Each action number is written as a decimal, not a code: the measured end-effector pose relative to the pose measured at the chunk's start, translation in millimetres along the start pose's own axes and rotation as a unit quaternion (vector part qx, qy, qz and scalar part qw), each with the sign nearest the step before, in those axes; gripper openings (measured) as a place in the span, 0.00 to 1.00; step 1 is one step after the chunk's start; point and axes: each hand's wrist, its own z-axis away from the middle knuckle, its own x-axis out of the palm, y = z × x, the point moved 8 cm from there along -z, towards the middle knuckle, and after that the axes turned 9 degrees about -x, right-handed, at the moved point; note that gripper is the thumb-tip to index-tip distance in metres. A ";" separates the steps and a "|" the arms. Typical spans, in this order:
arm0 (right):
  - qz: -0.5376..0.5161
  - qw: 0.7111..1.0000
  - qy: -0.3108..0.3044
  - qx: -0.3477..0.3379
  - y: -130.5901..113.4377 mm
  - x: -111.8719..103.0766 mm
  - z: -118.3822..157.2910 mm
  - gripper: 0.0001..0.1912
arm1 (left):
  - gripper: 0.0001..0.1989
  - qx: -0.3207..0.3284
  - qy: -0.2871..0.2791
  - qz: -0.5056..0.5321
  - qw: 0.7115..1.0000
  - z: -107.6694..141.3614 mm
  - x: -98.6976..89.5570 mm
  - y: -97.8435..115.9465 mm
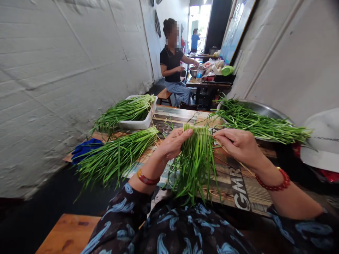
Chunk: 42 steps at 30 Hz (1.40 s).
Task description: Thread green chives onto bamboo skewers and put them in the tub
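Observation:
A row of green chives (197,158) hangs with its pale cut ends up and its leaves draping over the table's near edge. My left hand (173,143) is closed on the chives near their cut ends, thumb in front. On the other side, my right hand (237,144) pinches a thin wooden skewer (212,135) at the right edge of the row. How far the skewer runs through the stems is hidden. More thin sticks (242,165) lie beneath my right wrist. A second bunch of chives (119,151) rests on the table at the left.
Chives fill a white tray (143,123) at the back left and a metal basin (267,107) at the back right. A blue cloth (86,150) lies at the left edge of the patterned wooden table (225,187). Beyond, a person sits by another table (203,84).

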 end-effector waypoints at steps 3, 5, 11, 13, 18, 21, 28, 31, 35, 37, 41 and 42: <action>-0.003 1.000 -0.005 0.006 -0.6 0.3 -2.1 0.10 | 0.20 0.005 -0.004 0.006 1.000 0.5 0.1 1.6; -0.012 1.000 -0.011 0.011 -0.4 0.3 -2.8 0.10 | 0.20 0.003 0.004 0.015 1.000 1.5 -0.5 1.7; -0.076 0.996 -0.043 0.028 3.8 3.1 -1.3 0.09 | 0.26 -0.002 0.027 0.001 1.000 3.2 -4.8 -3.3; -0.073 0.996 -0.041 0.021 3.0 3.0 -0.3 0.09 | 0.28 0.006 0.041 -0.020 0.999 4.0 -7.7 -3.8; -0.017 1.000 -0.015 -0.007 -5.9 -0.2 2.4 0.08 | 0.31 0.006 0.041 -0.049 0.998 9.5 -6.5 -4.6; -0.034 0.999 -0.027 0.014 -6.3 2.0 4.1 0.08 | 0.31 0.003 0.034 -0.049 0.998 12.6 -5.5 -7.0; -0.021 0.999 -0.026 -0.008 -14.8 2.7 6.4 0.07 | 0.29 -0.004 0.031 -0.034 0.999 12.0 -13.1 -20.5; -0.037 0.999 -0.028 0.016 -12.7 6.1 8.4 0.07 | 0.28 -0.010 0.026 -0.023 0.999 13.6 -13.6 -23.7; -0.065 0.996 -0.050 0.032 -15.4 7.1 4.7 0.08 | 0.26 -0.022 0.021 -0.012 0.999 22.8 -9.0 -23.8; -0.072 0.995 -0.053 0.052 -18.4 0.4 -1.5 0.09 | 0.24 -0.012 -0.007 -0.008 1.000 28.9 -1.9 -20.3; -0.041 0.992 -0.014 0.120 -24.7 -28.1 -18.7 0.08 | 0.21 -0.005 -0.077 -0.040 0.996 40.7 11.8 -17.3; -0.032 0.991 -0.002 0.128 -27.5 -35.3 -23.8 0.06 | 0.21 -0.012 -0.096 -0.049 0.994 44.0 14.7 -18.9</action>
